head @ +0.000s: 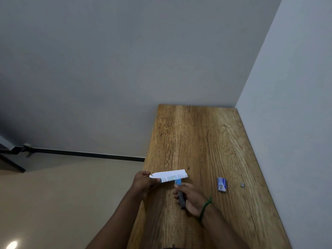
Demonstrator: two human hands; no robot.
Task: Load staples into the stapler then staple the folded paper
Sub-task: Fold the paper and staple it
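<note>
**When you set the stapler (177, 182) to the folded paper (170, 175), loading looked done**

Since the staple box (222, 184) lay on the wooden table (197, 137) well off to your right, with a small grey piece (242, 184), probably a loose strip of staples, just beyond it, I judged the loading step finished. What remained was the stapling itself.

Your left hand (143, 184) pinched the left end of the folded paper between thumb and fingers and held it over the table's near left part. Your right hand (192, 196), with a green band (204, 209) at its wrist, was curled round the stapler's dark body. The blue nose met the paper's lower edge near its middle.

Whether the paper sat between the stapler's jaws or only in front of them could not be told, because everything there was small and blurred. No staple could be made out in the paper, so I could not say whether one had gone in. The paper's print and the box's label were unreadable.
</note>
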